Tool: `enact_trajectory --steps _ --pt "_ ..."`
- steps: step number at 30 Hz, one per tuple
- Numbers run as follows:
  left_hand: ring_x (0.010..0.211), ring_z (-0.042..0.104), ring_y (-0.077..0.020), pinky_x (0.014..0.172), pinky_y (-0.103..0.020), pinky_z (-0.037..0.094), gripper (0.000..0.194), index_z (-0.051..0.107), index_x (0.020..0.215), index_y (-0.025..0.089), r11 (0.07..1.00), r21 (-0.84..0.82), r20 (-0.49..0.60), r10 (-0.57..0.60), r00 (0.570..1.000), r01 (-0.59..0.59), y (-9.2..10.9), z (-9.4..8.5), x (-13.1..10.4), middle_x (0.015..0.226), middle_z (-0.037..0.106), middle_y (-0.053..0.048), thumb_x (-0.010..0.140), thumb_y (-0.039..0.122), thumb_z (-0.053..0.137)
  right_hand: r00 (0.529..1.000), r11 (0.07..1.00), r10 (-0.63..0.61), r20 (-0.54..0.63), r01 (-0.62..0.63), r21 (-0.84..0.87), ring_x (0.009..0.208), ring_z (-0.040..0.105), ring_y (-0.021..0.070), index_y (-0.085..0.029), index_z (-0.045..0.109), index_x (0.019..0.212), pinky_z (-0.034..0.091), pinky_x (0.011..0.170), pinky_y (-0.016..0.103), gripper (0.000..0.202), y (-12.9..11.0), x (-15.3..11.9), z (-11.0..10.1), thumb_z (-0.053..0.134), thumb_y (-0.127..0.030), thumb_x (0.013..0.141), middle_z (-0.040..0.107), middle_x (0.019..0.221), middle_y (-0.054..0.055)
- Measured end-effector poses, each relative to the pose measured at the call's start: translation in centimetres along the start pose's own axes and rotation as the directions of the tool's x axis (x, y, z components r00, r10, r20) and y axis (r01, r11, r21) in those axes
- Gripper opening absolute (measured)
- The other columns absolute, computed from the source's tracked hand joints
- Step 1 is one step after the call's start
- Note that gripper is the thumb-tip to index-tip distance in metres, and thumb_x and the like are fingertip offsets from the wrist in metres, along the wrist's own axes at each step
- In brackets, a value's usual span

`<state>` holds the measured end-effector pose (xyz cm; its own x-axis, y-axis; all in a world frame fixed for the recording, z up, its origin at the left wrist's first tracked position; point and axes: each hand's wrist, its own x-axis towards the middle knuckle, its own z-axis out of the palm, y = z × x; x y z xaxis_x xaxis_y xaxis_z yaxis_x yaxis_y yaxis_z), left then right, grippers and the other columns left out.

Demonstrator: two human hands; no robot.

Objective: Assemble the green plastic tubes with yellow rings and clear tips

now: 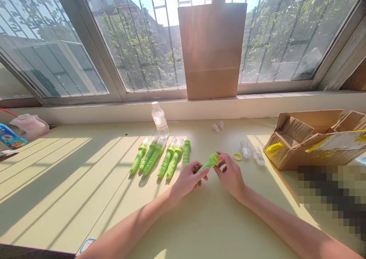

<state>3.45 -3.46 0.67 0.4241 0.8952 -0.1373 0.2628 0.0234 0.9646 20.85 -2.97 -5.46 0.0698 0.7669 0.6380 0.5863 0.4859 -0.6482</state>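
Left hand (187, 178) wrapped round a green tube (210, 162), held above the counter (206, 224); right hand (231, 174) pinching at the yellow band (216, 157) on its head. Five green tubes with clear tops (156, 158) lie left, apparently complete. Beside them, one topless tube (187, 149). The held one shows no clear top either. Loose at right: yellow ring (237, 160), two clear containers (245, 150). Farther back, two small translucent pieces (215, 128). Judged: most done, two unfinished.

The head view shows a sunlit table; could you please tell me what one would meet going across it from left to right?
Pinkish pouch, leftmost green piece, water bottle, held green piece, loose yellow ring, right clear container, open cardboard box.
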Motion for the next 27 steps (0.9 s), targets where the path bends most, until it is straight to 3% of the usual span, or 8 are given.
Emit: enact_trajectory --steps 5,8,12,15,18,22,27 --pt "0.046 0.050 -0.0073 0.040 -0.019 0.031 0.036 0.056 0.077 0.016 1.000 0.004 0.006 -0.015 1.000 0.015 0.41 0.15 -0.18 0.069 0.060 0.000 0.078 0.053 0.054 0.999 0.999 -0.046 -0.013 0.046 0.006 0.058 0.061 0.0105 -0.023 0.047 0.086 0.047 0.046 0.024 0.006 0.05 0.05 -0.15 0.052 -0.026 0.085 0.064 0.110 0.005" --pt "0.042 0.043 -0.0052 0.041 -0.019 0.029 0.038 0.054 0.074 0.017 1.000 -0.007 0.003 -0.001 1.000 0.001 0.49 0.06 -0.23 0.066 0.057 0.001 0.081 0.054 0.051 0.998 0.999 -0.053 -0.021 0.053 -0.009 0.056 0.060 0.0104 -0.023 0.047 0.084 0.047 0.045 0.024 0.008 0.14 0.12 -0.12 0.053 -0.027 0.085 0.064 0.108 0.006" --pt "0.039 0.033 -0.0032 0.039 -0.019 0.022 0.040 0.050 0.077 0.018 0.998 -0.044 0.081 -0.051 0.995 0.055 0.17 -0.02 -0.20 0.065 0.056 0.003 0.083 0.057 0.047 0.998 0.997 -0.063 -0.019 0.062 -0.039 0.056 0.060 0.0108 -0.023 0.045 0.085 0.045 0.043 0.024 0.009 0.29 0.10 0.08 0.053 -0.026 0.083 0.064 0.108 0.006" --pt "0.038 0.030 -0.0034 0.037 -0.019 0.020 0.038 0.050 0.083 0.019 0.996 -0.045 0.084 -0.077 0.993 0.081 -0.17 0.00 -0.11 0.061 0.054 0.004 0.077 0.056 0.057 0.997 0.996 -0.069 -0.020 0.068 -0.051 0.056 0.060 0.0105 -0.023 0.044 0.084 0.045 0.044 0.024 0.009 0.33 0.08 0.17 0.053 -0.024 0.082 0.064 0.107 0.005" --pt "0.038 0.031 -0.0035 0.037 -0.018 0.019 0.040 0.049 0.086 0.020 0.994 -0.065 0.067 -0.083 0.994 0.087 -0.24 -0.01 -0.05 0.061 0.056 0.005 0.069 0.051 0.067 0.997 0.996 -0.076 -0.023 0.074 -0.053 0.055 0.060 0.0105 -0.023 0.045 0.082 0.045 0.044 0.024 0.009 0.30 0.12 0.15 0.053 -0.026 0.082 0.065 0.106 0.005" --pt "0.036 0.031 -0.0031 0.036 -0.019 0.019 0.038 0.046 0.085 0.020 0.988 -0.130 0.071 -0.072 0.995 0.080 -0.14 -0.06 0.02 0.064 0.062 0.002 0.072 0.050 0.065 0.997 0.996 -0.078 -0.030 0.076 -0.055 0.055 0.060 0.0101 -0.023 0.045 0.081 0.045 0.044 0.023 0.010 0.29 0.20 0.07 0.054 -0.026 0.083 0.065 0.106 0.006" --pt "0.042 0.047 -0.0065 0.040 -0.020 0.030 0.037 0.048 0.083 0.018 0.986 -0.162 0.053 -0.039 0.998 0.047 -0.23 -0.22 0.19 0.075 0.067 -0.003 0.075 0.051 0.062 0.995 0.995 -0.093 -0.023 0.091 -0.047 0.055 0.059 0.0093 -0.022 0.046 0.080 0.045 0.045 0.023 0.008 0.16 0.28 -0.20 0.052 -0.024 0.086 0.065 0.106 0.005"
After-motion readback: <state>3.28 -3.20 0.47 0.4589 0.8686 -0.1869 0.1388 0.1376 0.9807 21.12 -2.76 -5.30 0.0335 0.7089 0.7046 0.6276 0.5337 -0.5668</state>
